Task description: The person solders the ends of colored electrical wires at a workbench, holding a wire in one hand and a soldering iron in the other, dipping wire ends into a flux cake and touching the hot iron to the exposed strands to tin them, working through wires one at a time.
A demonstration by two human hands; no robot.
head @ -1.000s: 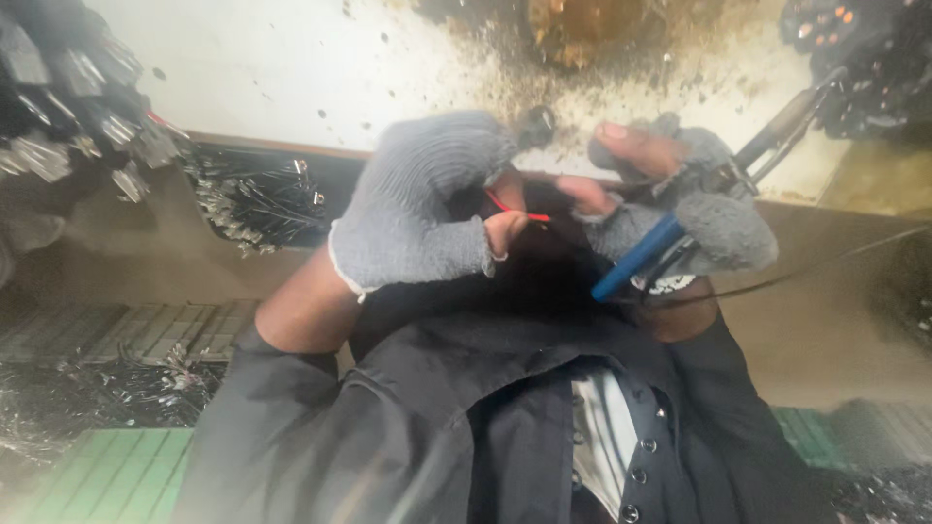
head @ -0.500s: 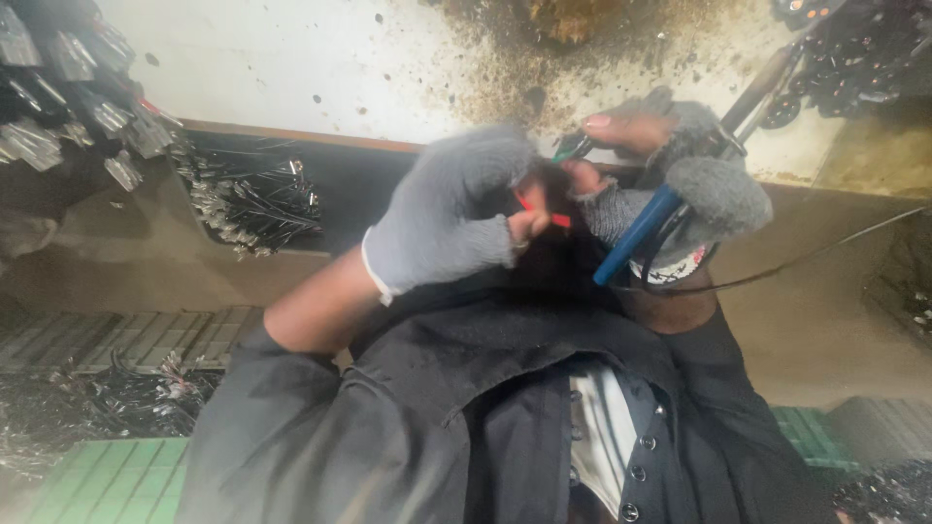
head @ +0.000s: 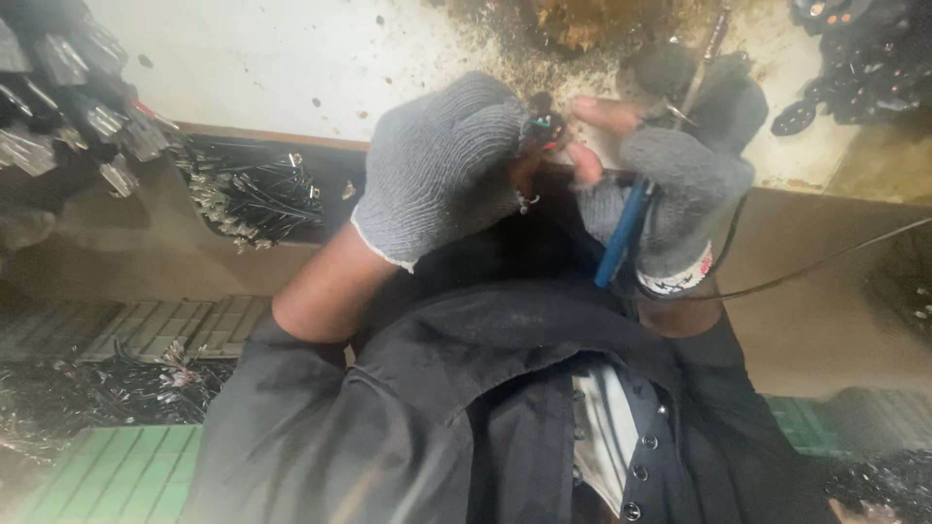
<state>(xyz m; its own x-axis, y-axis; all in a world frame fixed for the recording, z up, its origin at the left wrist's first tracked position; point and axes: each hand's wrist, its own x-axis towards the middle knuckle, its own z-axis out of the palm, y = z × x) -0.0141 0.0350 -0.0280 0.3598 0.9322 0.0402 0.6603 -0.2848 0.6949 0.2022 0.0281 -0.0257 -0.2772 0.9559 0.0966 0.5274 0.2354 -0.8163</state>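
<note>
My left hand [head: 442, 165], in a grey knit glove, is closed around a small dark part with coloured wire ends [head: 542, 124] held up in front of my chest. My right hand [head: 670, 184], in a grey fingerless glove, grips a blue-handled soldering iron [head: 621, 233] whose thin shaft [head: 701, 58] points up and away. The right hand's bare fingertips touch the small part beside the left glove. A thin black cord [head: 815, 267] runs from the iron off to the right.
A stained white worktop [head: 291, 58] lies ahead, scorched brown at the top middle. A pile of black wired parts [head: 248, 189] fills a bin at the left. More metal connectors [head: 68, 107] lie far left. Dark parts [head: 864, 58] sit at the top right. Green crates [head: 107, 475] are below.
Both hands rose and shifted slightly right together. The iron tilted more upright, and the red wire seen between the fingers is now mostly hidden.
</note>
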